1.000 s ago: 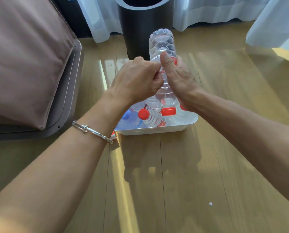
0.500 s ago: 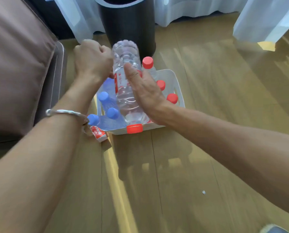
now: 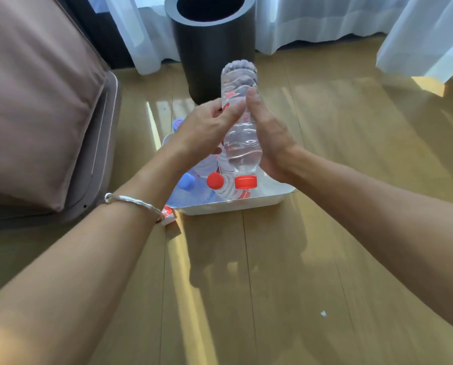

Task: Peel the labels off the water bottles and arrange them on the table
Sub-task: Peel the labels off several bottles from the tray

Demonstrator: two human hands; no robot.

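**One label mid-peel, a trayful to go**

At frame centre, pinching the label point(image 3: 226, 104) between thumb and forefinger of the left hand point(image 3: 203, 130), with red scraps of it on the plastic. Gripping the bottle point(image 3: 242, 143) from its right side with the right hand point(image 3: 271, 139), thumb straight up along the plastic, fingers hidden behind. Holding it upside down in the air, red cap point(image 3: 245, 182) lowest, base toward the top of the frame, just above the tray point(image 3: 233, 205).

Below and left of the hands, inside the tray: other bottles point(image 3: 228, 191), red- and blue-capped, lying packed together. Cannot tell for most whether labelled or bare; red print on the one at the near edge.

Just beside the tray's lower-left corner, on the table point(image 3: 272, 259): a loose label point(image 3: 167, 215), probably stripped off already.

Further up, behind the bottle: a dark bin point(image 3: 212, 56).

Early in the job, by the look of it. One label apparently off, one under the fingers, the rest of the tray likely yet to strip. No bare bottle seen set out on the table, so the arranging not yet begun.
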